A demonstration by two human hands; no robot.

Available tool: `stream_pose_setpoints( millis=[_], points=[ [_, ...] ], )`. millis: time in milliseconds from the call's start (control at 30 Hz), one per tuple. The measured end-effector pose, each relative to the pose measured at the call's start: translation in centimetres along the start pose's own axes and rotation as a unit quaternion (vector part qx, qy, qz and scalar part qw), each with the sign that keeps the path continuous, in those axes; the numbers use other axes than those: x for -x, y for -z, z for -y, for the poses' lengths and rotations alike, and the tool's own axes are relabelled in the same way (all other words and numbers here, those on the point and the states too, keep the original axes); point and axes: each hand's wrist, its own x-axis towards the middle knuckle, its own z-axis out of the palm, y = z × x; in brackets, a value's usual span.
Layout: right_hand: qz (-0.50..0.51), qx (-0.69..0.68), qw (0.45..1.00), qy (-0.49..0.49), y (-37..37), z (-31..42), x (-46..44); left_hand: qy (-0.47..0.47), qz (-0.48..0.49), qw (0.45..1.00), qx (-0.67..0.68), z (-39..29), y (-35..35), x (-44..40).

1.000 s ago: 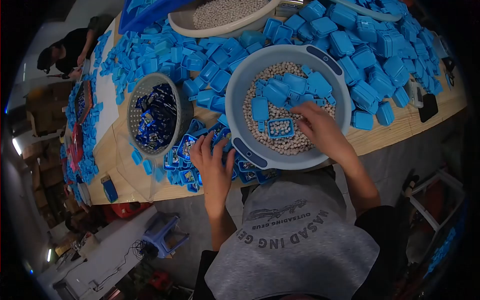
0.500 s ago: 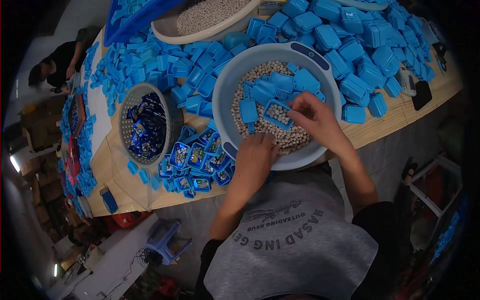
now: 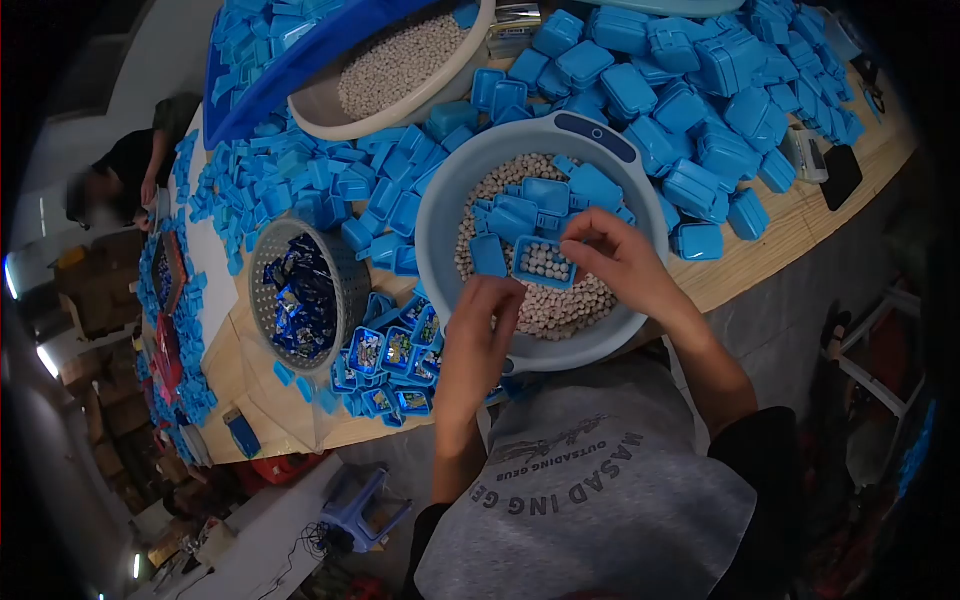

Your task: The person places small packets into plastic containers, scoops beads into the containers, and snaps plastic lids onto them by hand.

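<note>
In the head view a grey-blue basin [image 3: 436, 240] holds small beige beads [image 3: 550, 312] and several blue cases. One open blue case [image 3: 543, 262], filled with beads, is tilted above the bead layer. My right hand [image 3: 625, 265] pinches its right edge between thumb and fingers. Over the basin's lower left rim, my left hand [image 3: 482, 335] is curled, thumb and fingertips close together; whatever they hold, if anything, is too small to make out. An empty-looking blue case part [image 3: 488, 256] lies just above my left fingertips.
Left of the basin are a grey perforated basket [image 3: 347, 300] of blue packets and small filled cases [image 3: 398, 350]. Heaps of blue cases [image 3: 690, 185] cover the back and right. A beige tub [image 3: 310, 115] of beads stands behind. Another person [image 3: 130, 175] works at far left.
The bead-filled case has risen from the beads in my right hand's grip. My left hand has moved from the small filled cases to the basin's rim. The whole view has shifted slightly.
</note>
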Motion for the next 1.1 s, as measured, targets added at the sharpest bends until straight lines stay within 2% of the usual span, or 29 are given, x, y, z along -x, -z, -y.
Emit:
stream_pose_setpoints(
  millis=[33,67,167,233,300,500,567,600,633,700,767,867,1100],
  points=[
    [0.014,-0.002,1.000,-0.007,-0.1,0.0,0.0,-0.003,-0.036,0.999,0.034,-0.4,0.4,0.0],
    [0.032,-0.004,0.999,-0.014,-0.1,-0.2,0.0,-0.005,-0.021,0.999,0.044,-0.6,0.8,-0.1],
    [0.061,0.020,0.998,-0.016,0.0,0.1,0.0,-0.119,-0.076,0.988,-0.066,-0.6,-0.4,-1.1],
    [0.077,0.038,0.996,-0.016,-0.1,1.0,0.2,-0.125,-0.075,0.981,-0.131,-1.1,-0.4,-0.6],
    [0.094,0.072,0.993,-0.004,0.3,0.2,0.3,-0.149,-0.047,0.987,-0.037,-0.1,-0.8,0.2],
    [0.153,0.015,0.987,-0.038,-2.2,1.6,1.7,-0.073,-0.054,0.996,0.013,0.8,-0.3,3.2],
    [0.200,0.053,0.978,-0.041,-1.8,0.5,1.9,-0.096,-0.080,0.991,-0.051,0.5,1.0,4.4],
    [0.189,-0.041,0.979,-0.057,-2.9,0.4,2.1,-0.094,-0.095,0.989,-0.065,0.4,1.9,5.3],
    [0.184,-0.029,0.981,-0.053,-2.8,0.2,2.2,-0.093,-0.107,0.987,-0.079,0.4,3.0,6.2],
    [0.172,-0.009,0.984,-0.043,-2.9,0.0,2.3,-0.033,-0.219,0.956,-0.194,2.3,5.6,8.0],
    [0.159,-0.024,0.986,-0.048,-2.6,0.3,1.9,0.065,-0.264,0.897,-0.347,4.4,8.0,9.6],
    [0.146,-0.015,0.988,-0.054,-3.0,0.6,1.7,0.106,-0.245,0.881,-0.391,6.9,9.7,11.2],
    [0.123,0.027,0.991,-0.036,-2.6,0.0,1.6,0.090,-0.254,0.893,-0.361,9.6,9.8,11.5]
  ],
)
